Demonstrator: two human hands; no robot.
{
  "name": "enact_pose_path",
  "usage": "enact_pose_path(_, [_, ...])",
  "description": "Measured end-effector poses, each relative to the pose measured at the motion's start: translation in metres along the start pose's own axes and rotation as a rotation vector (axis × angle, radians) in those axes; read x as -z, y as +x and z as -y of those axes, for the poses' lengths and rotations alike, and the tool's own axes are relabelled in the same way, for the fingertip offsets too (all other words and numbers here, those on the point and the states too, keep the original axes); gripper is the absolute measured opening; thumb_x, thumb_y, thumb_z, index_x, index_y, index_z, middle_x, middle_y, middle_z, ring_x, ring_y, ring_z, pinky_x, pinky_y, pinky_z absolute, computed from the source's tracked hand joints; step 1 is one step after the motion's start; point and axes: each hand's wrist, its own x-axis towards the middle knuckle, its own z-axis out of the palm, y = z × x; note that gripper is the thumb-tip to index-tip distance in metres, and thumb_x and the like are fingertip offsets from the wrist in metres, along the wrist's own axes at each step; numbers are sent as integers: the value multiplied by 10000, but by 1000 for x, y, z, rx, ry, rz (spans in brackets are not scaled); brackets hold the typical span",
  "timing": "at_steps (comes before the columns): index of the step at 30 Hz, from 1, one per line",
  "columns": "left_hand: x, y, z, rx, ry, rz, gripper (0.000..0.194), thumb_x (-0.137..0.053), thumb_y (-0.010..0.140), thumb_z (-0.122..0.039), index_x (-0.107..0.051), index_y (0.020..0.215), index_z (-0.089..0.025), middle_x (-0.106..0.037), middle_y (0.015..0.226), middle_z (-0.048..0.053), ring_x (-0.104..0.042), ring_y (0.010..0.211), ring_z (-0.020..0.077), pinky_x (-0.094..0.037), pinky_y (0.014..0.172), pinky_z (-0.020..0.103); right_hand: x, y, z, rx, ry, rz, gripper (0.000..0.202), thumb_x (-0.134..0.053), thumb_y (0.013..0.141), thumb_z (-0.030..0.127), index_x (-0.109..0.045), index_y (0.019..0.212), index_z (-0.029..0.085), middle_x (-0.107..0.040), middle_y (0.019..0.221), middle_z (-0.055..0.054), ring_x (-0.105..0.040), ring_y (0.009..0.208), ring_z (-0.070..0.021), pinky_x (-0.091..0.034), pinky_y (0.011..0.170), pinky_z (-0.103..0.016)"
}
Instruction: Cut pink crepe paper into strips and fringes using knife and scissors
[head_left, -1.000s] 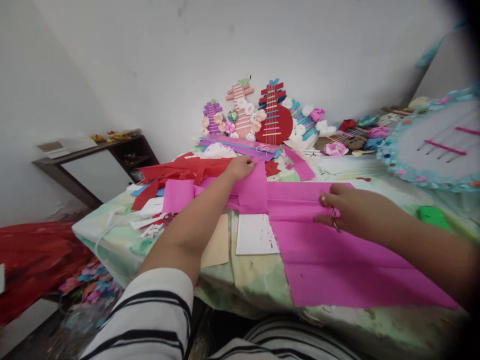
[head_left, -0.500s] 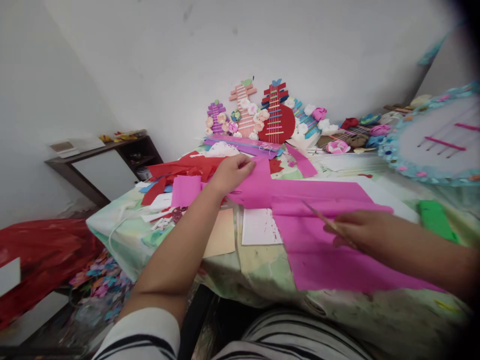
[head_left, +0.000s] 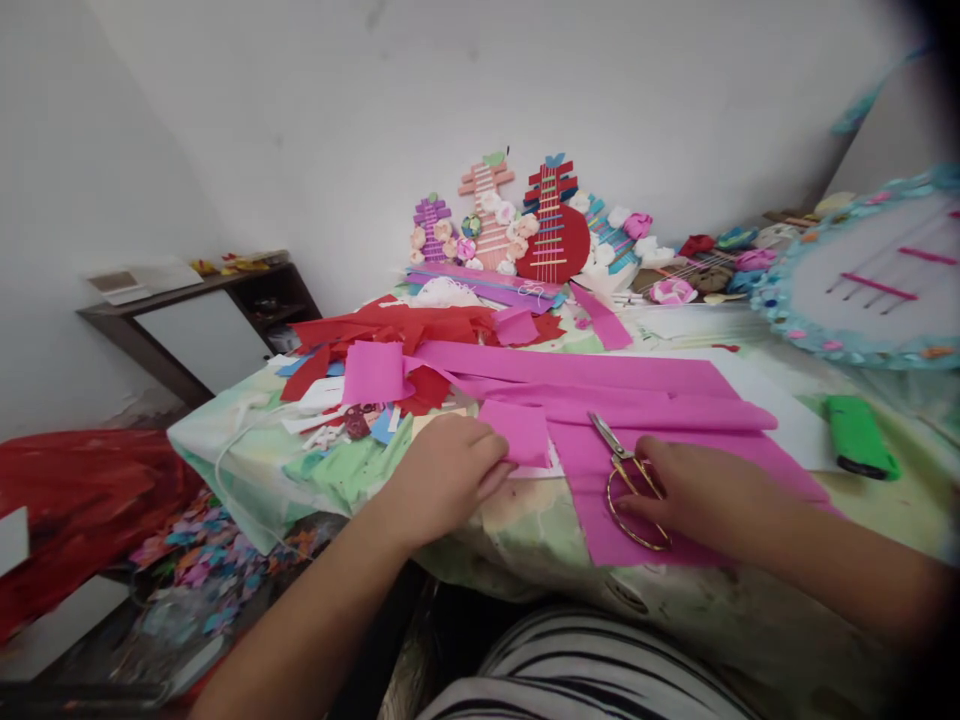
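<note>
My left hand (head_left: pixel 454 475) pinches the edge of a small pink paper piece (head_left: pixel 519 432) near the table's front edge. Golden-handled scissors (head_left: pixel 621 462) are in my right hand (head_left: pixel 682 490), its fingers at the handles and the blades pointing up and left. Beneath the scissors spreads a large pink sheet (head_left: pixel 600 520). Folded pink strips (head_left: pixel 637 376) lie behind it, and a pink roll (head_left: pixel 373 372) sits at their left end.
Red paper scraps (head_left: pixel 405 328) lie at the back left. Decorated paper instruments, one red (head_left: pixel 570 245), lean on the wall. A green object (head_left: pixel 859 436) sits on the right, below a blue-edged round piece (head_left: pixel 862 285). A low cabinet (head_left: pixel 202 325) stands left.
My left hand has come down toward the table's front edge with the small pink piece. My right hand has turned the scissors, whose loops now show over the large sheet.
</note>
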Motion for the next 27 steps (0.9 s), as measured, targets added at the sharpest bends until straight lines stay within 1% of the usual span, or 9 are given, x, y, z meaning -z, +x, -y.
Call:
enact_pose_path(1, [-3,-4,-2,-7,16,19,209,-429,831,-298,-563,707,-197,-572,647,29,-502,625,162,-343,577,283,1,3,4,-36,1,38,302,-460,744,472,-561,692,192,-568,528,-27,-479,396,-126,-248,354,-224])
enact_pose_path(4, [-11,-13,-1,-6,34,36,129,-457,796,-232,-570,747,-194,-593,700,43,-517,671,173,-372,612,299,2,8,12,-13,-3,57,270,-429,766,401,-563,659,192,-567,516,-39,-465,369,-124,-215,349,-233])
enact_pose_path(8, [-14,-20,0,18,-34,-37,113,-469,756,-182,-566,813,-197,-618,832,64,-533,787,180,-400,726,319,-1,5,6,-61,-64,3,216,-445,754,302,-568,627,179,-581,537,-62,-474,376,-132,-234,373,-247])
enact_pose_path(12, [-4,-13,-1,43,-115,-143,129,-442,790,-201,-554,854,-200,-627,842,55,-547,795,172,-409,731,304,6,1,-10,10,-196,-109,191,-444,754,261,-580,679,151,-614,655,-105,-523,481,-154,-305,446,-264])
enact_pose_path(14, [2,0,2,80,-96,-145,130,-435,793,-220,-556,839,-204,-628,805,44,-553,767,174,-410,706,296,17,3,-14,13,-230,-177,240,-436,769,334,-583,736,147,-617,715,-112,-541,548,-169,-335,488,-275])
enact_pose_path(16, [5,18,9,157,-54,-99,142,-439,779,-227,-564,841,-201,-629,798,45,-560,762,185,-407,681,291,28,9,-15,12,-230,-226,325,-437,762,441,-582,784,151,-613,759,-115,-549,608,-187,-358,527,-290])
enact_pose_path(19, [4,49,25,255,-64,-33,168,-429,782,-231,-568,871,-195,-632,823,42,-564,763,185,-397,647,265,36,27,-13,101,-216,-201,401,-445,735,519,-589,830,157,-605,795,-111,-554,686,-208,-375,566,-301])
enact_pose_path(24, [-6,93,56,322,-132,-72,185,-408,796,-205,-561,901,-190,-624,872,34,-544,791,175,-382,688,257,32,60,-12,331,-247,-78,333,-430,780,407,-618,788,132,-593,754,-114,-548,680,-184,-359,577,-284])
enact_pose_path(27, [-13,114,76,342,-127,-60,200,-406,795,-206,-565,913,-177,-621,905,42,-533,818,177,-378,709,258,30,73,-12,401,-285,-37,295,-422,792,340,-631,775,132,-585,715,-109,-535,646,-168,-342,562,-274])
